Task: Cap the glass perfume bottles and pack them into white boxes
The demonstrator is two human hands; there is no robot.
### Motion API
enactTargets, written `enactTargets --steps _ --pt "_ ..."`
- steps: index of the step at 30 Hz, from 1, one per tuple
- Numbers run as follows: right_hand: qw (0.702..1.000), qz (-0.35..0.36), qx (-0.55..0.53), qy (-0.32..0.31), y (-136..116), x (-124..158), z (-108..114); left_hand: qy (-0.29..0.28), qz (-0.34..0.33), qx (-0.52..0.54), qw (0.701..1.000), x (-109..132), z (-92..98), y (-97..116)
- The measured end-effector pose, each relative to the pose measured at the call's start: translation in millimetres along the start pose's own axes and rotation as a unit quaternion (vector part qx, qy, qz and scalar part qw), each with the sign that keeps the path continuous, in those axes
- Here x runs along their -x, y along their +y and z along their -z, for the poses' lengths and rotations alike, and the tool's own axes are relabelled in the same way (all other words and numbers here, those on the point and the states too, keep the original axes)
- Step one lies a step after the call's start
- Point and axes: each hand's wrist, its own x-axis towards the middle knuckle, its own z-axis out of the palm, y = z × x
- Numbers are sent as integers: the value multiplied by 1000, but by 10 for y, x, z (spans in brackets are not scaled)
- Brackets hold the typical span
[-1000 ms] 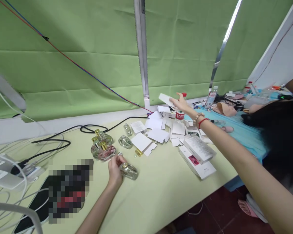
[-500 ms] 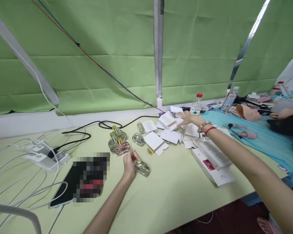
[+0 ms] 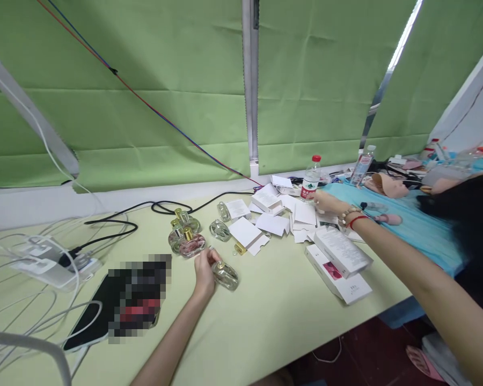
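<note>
My left hand (image 3: 204,271) rests on the pale green table (image 3: 265,316), its fingers closed round a clear glass perfume bottle (image 3: 226,274) with a gold collar that lies on its side. My right hand (image 3: 327,203) reaches far out to the right with a beaded and a red bracelet at the wrist. Its fingers are stretched out low over a scatter of flat white cards and small boxes (image 3: 301,214), with nothing in them, just below a water bottle (image 3: 310,184) with a red cap.
Pink and clear perfume bottles (image 3: 185,240) stand behind my left hand, with a loose gold cap (image 3: 239,248) nearby. Two long white boxes (image 3: 338,260) lie at the right. A power strip (image 3: 50,264), cables and a dark phone (image 3: 132,300) fill the left. A teal cloth (image 3: 410,228) holds clutter.
My right hand held a white box in the air, set it down among the cards and has drawn back a little. My left hand has kept hold of the bottle.
</note>
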Motion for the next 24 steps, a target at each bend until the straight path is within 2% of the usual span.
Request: enactTargets --steps 3,6,9,11,14,18,20,22,24 --pt "999 -16 -31 19 -75 -21 185 6 -3 4 1000 7 0 10" --pt "993 -117 -23 -24 -86 10 270 8 -5 3 1000 5 -6 15" --pt "964 -240 -30 -110 -17 100 174 6 -4 3 1000 5 -16 17" --pt "955 -259 -55 -130 62 165 59 7 -2 7 1000 8 -19 19" --pt "960 -254 -80 -89 192 217 -23 5 -4 7 1000 13 -19 28" --pt "963 -227 -141 -40 250 179 187 9 -14 2 1000 14 -21 38" --pt "962 -196 -190 30 194 129 354 11 -16 1 1000 12 -24 38" --pt "946 -190 -227 131 102 69 479 8 -17 1 1000 10 -25 35" --pt "946 -181 -211 168 10 13 522 6 -17 2 1000 11 -25 35"
